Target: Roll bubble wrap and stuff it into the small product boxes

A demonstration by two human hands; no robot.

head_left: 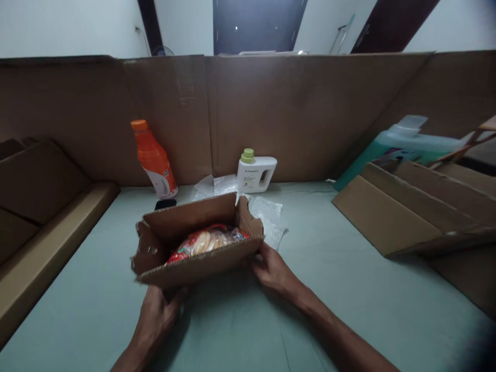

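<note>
Both hands hold a small open box (201,248) near the middle of a pale green surface (329,289), its torn flaps standing up. The left hand (157,312) is under the box's near left corner, fingers curled up against the near wall and partly hidden beneath it, so it seems closed on the cardboard, though the fingertips cannot be seen. The right hand (273,268) grips the box's right end — thumb on the near top edge, fingers wrapped around the corner. Inside the box lies a clear packet (205,240) with red print and round pale-yellow pieces, tilted along the box's length. Just behind the box lies crumpled clear plastic (267,217), spreading from the left of the white jug to the box's right rear corner. The white jug (256,173) with a green cap stands behind it, against a tall cardboard wall (294,113). To the left an orange bottle (154,159) leans by the same wall, and a dark flat thing (165,204) lies at its foot. On the right lie flattened cardboard sheets (403,217), with a teal package (399,147) behind them — well apart from the hands.
</note>
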